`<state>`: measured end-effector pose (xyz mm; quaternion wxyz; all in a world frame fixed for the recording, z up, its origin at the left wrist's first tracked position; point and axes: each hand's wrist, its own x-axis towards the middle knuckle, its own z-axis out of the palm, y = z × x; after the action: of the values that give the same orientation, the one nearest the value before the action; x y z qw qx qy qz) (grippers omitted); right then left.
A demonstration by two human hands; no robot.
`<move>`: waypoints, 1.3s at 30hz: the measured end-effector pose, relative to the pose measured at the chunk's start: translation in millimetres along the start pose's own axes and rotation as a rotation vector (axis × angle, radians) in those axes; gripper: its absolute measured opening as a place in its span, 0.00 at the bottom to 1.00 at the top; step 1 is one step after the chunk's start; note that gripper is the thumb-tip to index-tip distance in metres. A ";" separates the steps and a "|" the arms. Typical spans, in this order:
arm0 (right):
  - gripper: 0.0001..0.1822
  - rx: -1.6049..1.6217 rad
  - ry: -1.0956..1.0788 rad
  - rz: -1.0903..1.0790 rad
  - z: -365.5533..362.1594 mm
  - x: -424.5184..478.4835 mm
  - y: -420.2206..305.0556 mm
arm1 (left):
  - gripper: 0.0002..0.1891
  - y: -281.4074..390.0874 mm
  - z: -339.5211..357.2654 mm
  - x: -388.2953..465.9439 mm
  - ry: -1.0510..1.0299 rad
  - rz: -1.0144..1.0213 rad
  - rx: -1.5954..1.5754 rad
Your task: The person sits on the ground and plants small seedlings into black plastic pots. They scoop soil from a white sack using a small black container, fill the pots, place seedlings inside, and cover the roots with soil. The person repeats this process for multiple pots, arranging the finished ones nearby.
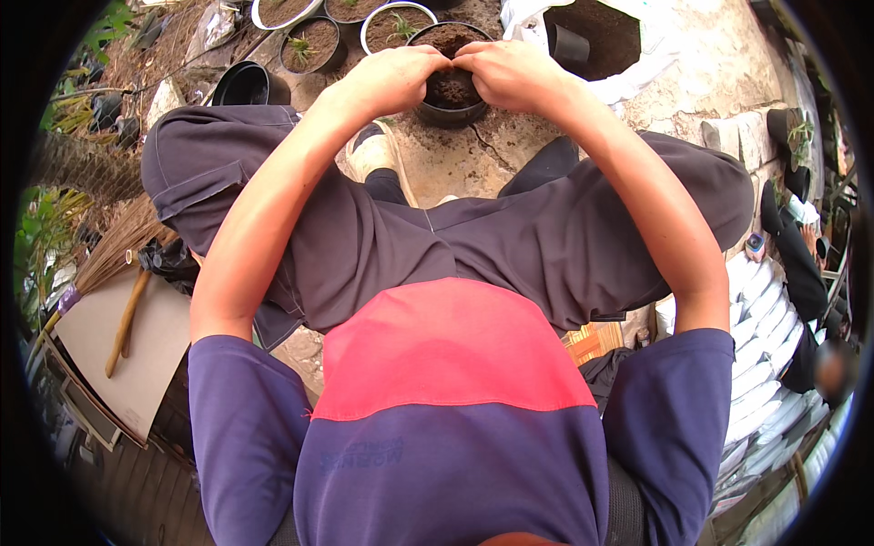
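A round black plastic pot [452, 117] stands on the ground before me, between my feet, with dark loose soil [454, 90] inside. My left hand [396, 78] and my right hand [513, 76] reach over it from both sides. Their fingertips meet above the middle of the soil, thumbs and fingers drawn together. Whether something small is pinched between them is hidden by the fingers. To the right, a white sack [631, 82] with its mouth folded open holds brown soil, and a black pot [570, 46] lies tilted in it.
Soil-filled pots with small grassy seedlings, one black [311, 51] and one white-rimmed [389, 31], stand left of the pot. An empty black pot [249, 85] sits near my left knee. A broom [113, 252] and stacked white bags [758, 355] flank me. A person [795, 273] sits far right.
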<state>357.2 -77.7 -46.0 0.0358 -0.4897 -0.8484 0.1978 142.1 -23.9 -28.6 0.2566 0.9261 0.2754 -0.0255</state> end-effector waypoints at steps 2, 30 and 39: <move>0.20 0.026 0.004 0.031 -18.7 0.7 -4.9 | 0.23 -4.5 -7.5 -3.7 0.084 0.023 -0.043; 0.15 -0.061 0.088 -0.011 -2.0 -5.0 -18.5 | 0.17 -140.5 100.4 -68.7 -0.055 -0.876 -0.174; 0.21 0.028 0.121 0.034 -12.3 -21.0 -29.3 | 0.20 -159.7 125.6 -69.4 -0.081 -0.881 -0.221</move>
<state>347.2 -104.8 -21.0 0.0906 -0.5146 -0.8334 0.1802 11.6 -5.4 -198.1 0.3291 0.6858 0.6340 -0.1391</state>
